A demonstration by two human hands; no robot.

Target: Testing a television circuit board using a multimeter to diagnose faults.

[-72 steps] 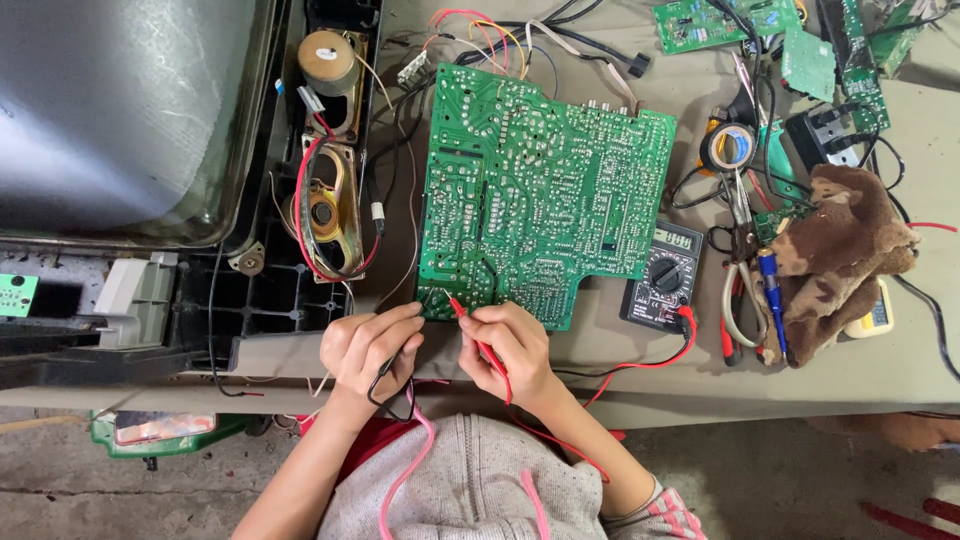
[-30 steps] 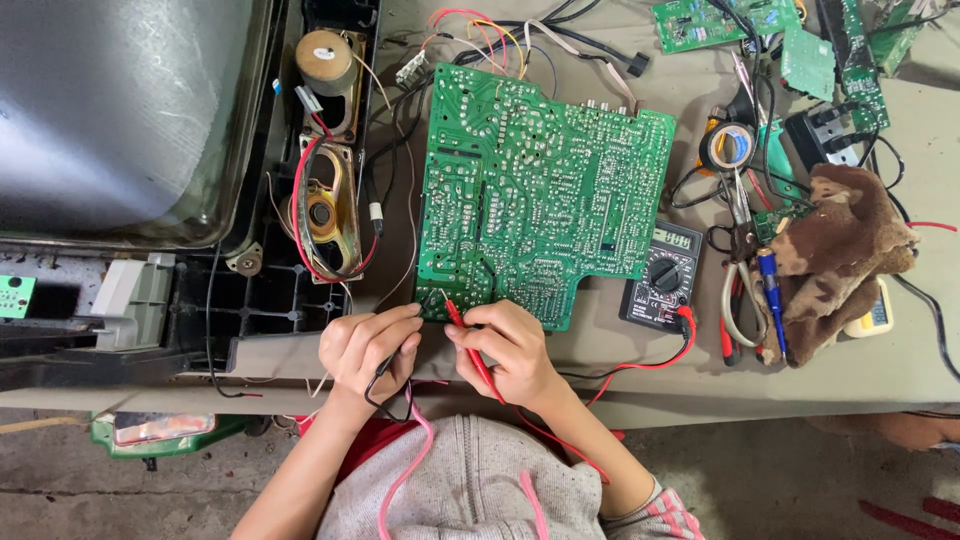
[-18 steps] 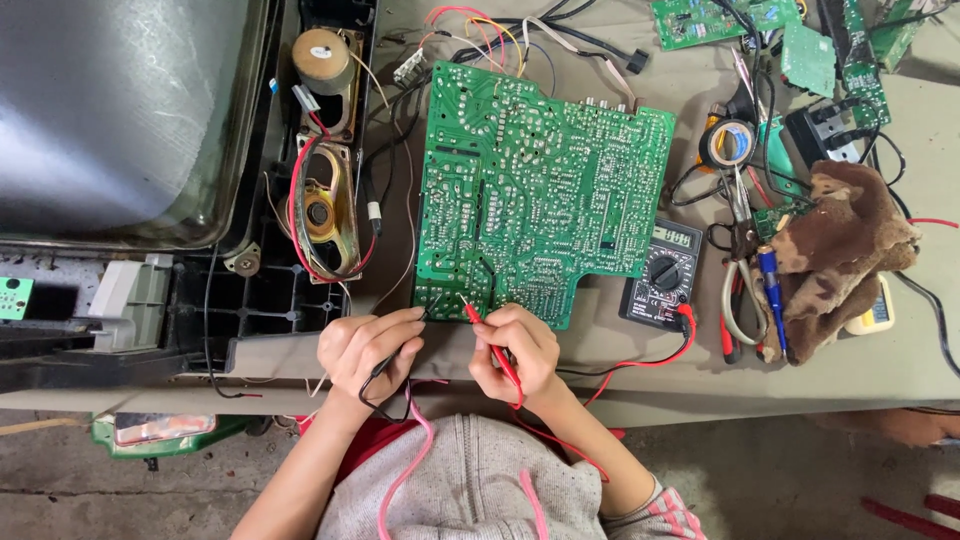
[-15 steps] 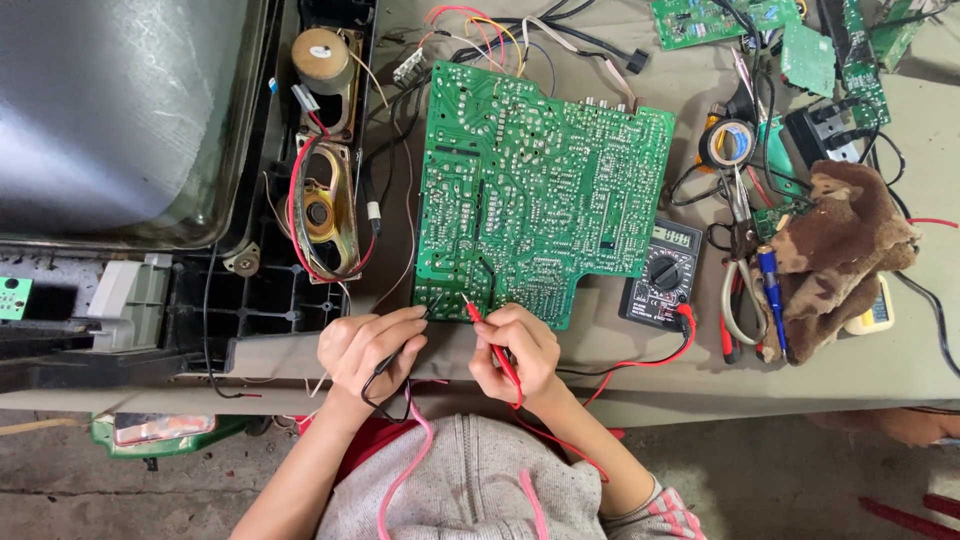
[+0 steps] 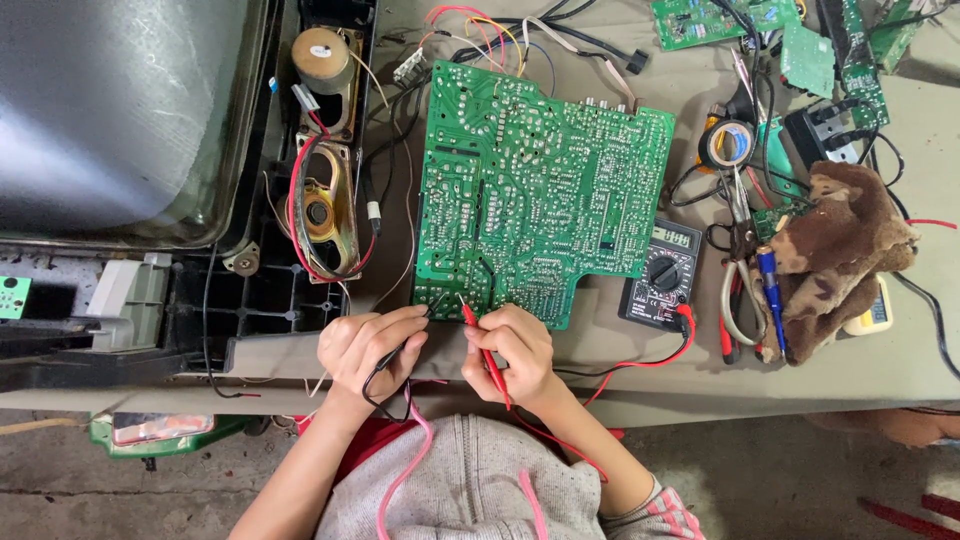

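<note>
At the table's near edge, the right hand [image 5: 508,352] pinches a red probe [image 5: 482,340] on the green circuit board [image 5: 535,190]; the left hand [image 5: 370,350] seemingly pinches a black probe [image 5: 432,304].

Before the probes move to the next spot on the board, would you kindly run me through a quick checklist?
1. Red probe in the right hand, tip at the near edge of the green circuit board: ok.
2. Black probe in the left hand, tip at the same edge: ok.
3. Both tips actually touching solder points: cannot tell.
4. Multimeter beside the board, display facing up: ok.
5. Red lead running unbroken to the meter: ok.
6. Board lying flat on the table: ok.
</note>
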